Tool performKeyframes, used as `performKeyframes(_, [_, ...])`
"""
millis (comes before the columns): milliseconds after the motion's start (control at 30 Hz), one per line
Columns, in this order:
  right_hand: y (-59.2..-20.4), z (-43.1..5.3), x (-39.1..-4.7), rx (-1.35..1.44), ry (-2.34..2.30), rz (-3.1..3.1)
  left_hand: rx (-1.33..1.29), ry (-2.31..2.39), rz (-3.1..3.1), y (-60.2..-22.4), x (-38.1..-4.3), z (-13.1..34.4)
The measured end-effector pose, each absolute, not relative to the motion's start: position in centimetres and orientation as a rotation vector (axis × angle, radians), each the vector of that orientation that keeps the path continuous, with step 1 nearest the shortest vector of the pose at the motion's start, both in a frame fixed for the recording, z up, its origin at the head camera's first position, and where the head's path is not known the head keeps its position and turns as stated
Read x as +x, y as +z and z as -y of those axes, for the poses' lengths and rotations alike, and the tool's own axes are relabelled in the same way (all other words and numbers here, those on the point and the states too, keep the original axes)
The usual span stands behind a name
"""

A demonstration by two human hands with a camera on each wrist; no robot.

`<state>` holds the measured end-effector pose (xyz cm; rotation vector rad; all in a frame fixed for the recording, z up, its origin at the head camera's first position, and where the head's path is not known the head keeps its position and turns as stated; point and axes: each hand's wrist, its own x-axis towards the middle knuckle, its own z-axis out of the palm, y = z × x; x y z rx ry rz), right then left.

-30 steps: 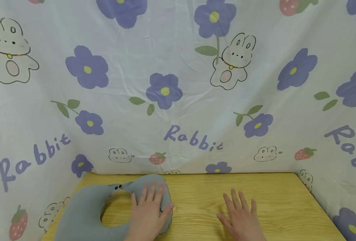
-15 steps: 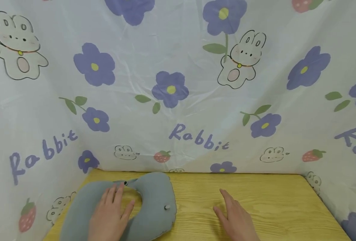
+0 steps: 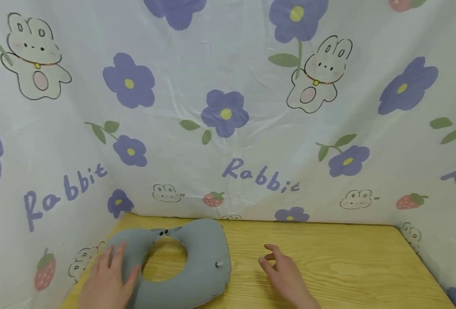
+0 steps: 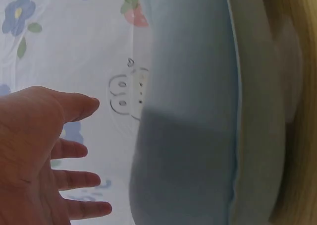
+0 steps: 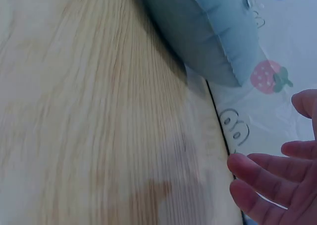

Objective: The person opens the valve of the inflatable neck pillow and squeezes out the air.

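Observation:
A grey-blue inflatable neck pillow (image 3: 208,283) lies on the left half of the wooden table, its two ends meeting at the back by a pair of dark snaps (image 3: 164,232). On its right lobe sits a small valve (image 3: 218,264). My left hand (image 3: 108,279) is over the pillow's left side with fingers spread. The left wrist view has this hand (image 4: 34,155) beside the curved, seamed pillow edge (image 4: 198,86), holding nothing. Over the table to the right of the pillow, my right hand (image 3: 285,274) has loosely bent fingers and holds nothing.
The wood-grain table (image 3: 351,266) reaches back to a white cloth (image 3: 197,171) printed with rabbits, purple flowers and strawberries. This cloth also rises along the left and right sides.
My left hand has moved left from the pillow's right lobe, across the hole, to its left side. My right hand's spread fingers have bent and turned inward. The view has shifted slightly.

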<state>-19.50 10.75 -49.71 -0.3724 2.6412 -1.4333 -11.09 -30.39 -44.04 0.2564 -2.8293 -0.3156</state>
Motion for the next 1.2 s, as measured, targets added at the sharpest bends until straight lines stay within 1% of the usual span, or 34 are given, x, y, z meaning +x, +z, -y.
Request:
performKeyframes(167, [-49.7, -8.7, -20.1, -0.428, -1.622, -2.413, 0.368, -0.432, 2.843, -44.5, -10.6, 31.6])
performKeyframes(300, [-49.7, -7.1, -20.3, -0.403, -1.739, -2.260, 0.514, -0.568, 2.910, -44.4, -10.8, 32.5])
performKeyframes(433, [-50.0, -5.4, -20.4, -0.391, -1.814, -2.223, 0.608, -0.645, 2.932, -44.8, -10.9, 33.4])
performKeyframes(633, [-50.6, -3.5, -20.2, -0.392, -1.842, -2.180, 0.658, -0.748, 2.927, -46.1, -10.9, 35.2])
performKeyframes(867, [-51.1, -2.8, -20.3, -0.393, -1.833, -2.139, 0.700, -0.847, 2.998, -47.5, -10.9, 36.7])
performKeyframes(1200, [-51.2, -2.0, -20.2, -0.401, -1.795, -2.060, 0.788, -0.926, 2.958, -47.8, -10.7, 37.0])
